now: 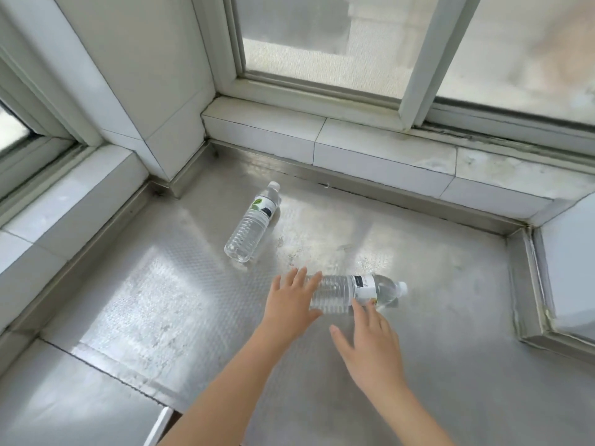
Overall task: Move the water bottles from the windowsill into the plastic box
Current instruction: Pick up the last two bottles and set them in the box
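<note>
- Both hands reach for the near clear plastic water bottle (351, 292), which lies on its side on the shiny metal windowsill (418, 349).
- Left hand (291, 304) has straight fingers resting on the bottle's bottom end and grips nothing.
- Right hand (370, 346) is spread open too, fingertips at the white label.
- Best to wrap fingers round the ribbed middle so it can't roll away.
- A second clear water bottle (252, 222) lies farther back.
- No plastic box shows here.

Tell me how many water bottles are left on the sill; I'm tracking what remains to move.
2. One bottle lies near the back corner; the other bottle lies on its side nearer, between the left hand and right hand. None looks hidden.
</note>
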The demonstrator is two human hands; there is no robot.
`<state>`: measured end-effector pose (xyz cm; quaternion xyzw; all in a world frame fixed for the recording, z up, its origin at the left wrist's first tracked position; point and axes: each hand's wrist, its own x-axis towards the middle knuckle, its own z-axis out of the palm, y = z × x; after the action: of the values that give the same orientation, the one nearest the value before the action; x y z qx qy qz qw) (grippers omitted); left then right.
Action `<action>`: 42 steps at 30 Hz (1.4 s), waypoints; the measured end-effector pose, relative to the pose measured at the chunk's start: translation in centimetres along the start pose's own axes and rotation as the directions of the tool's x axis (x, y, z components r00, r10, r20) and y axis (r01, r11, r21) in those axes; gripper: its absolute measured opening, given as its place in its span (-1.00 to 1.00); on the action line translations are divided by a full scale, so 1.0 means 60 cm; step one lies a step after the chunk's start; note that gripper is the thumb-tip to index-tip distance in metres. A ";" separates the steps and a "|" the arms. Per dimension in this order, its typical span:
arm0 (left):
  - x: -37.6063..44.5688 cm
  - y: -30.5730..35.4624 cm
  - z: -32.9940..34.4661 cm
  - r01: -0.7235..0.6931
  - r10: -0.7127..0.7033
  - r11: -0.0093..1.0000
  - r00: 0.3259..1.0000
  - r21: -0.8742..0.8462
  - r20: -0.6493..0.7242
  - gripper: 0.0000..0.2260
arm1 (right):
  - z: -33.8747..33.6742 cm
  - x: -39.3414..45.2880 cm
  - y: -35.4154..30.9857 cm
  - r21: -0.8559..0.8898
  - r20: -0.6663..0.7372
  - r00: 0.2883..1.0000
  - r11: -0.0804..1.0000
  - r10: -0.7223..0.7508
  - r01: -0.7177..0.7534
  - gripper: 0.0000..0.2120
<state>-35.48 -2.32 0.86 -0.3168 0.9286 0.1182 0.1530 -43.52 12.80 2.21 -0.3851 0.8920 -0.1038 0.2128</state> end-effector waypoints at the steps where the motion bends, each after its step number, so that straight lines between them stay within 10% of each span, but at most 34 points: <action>1: 0.005 0.001 0.001 0.005 -0.005 1.000 1.000 -0.025 0.005 -0.35 | 0.000 0.008 -0.001 0.015 0.010 1.000 1.000 0.008 -0.008 -0.32; 11: 0.025 -0.024 -0.018 0.116 -0.070 0.933 0.987 -0.341 0.145 -0.53 | 0.008 0.077 -0.015 0.375 -0.013 0.998 0.926 0.064 -0.055 -0.29; 16: 0.079 -0.110 -0.032 0.124 -0.221 0.908 0.953 -0.401 -0.207 -0.45 | 0.026 0.118 -0.033 0.531 -0.106 0.964 0.834 0.244 -0.153 -0.16; 21: 0.150 -0.189 -0.054 0.307 -0.347 0.924 0.922 -0.227 -0.168 -0.31 | 0.046 0.154 -0.066 0.769 -0.041 0.869 0.571 0.492 -0.287 -0.04; 28: 0.209 -0.229 -0.085 0.305 -0.375 0.828 0.925 -0.470 -0.062 -0.27 | 0.038 0.179 -0.070 0.920 0.125 0.751 0.209 0.648 -0.333 -0.16; 36: 0.185 -0.261 -0.093 0.181 -0.302 0.541 0.953 -0.821 0.011 -0.21 | 0.017 0.168 -0.073 0.955 0.167 0.733 0.078 0.660 -0.287 -0.22; 42: 0.132 -0.232 -0.120 0.061 -0.255 0.245 0.967 -0.968 -0.003 -0.17 | -0.017 0.136 -0.090 0.957 0.027 0.777 0.208 0.629 -0.202 -0.15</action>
<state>-34.24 -19.72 2.98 -0.4445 0.6374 0.6150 -0.1342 -45.53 3.20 2.58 0.0954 0.7601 -0.5970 0.2384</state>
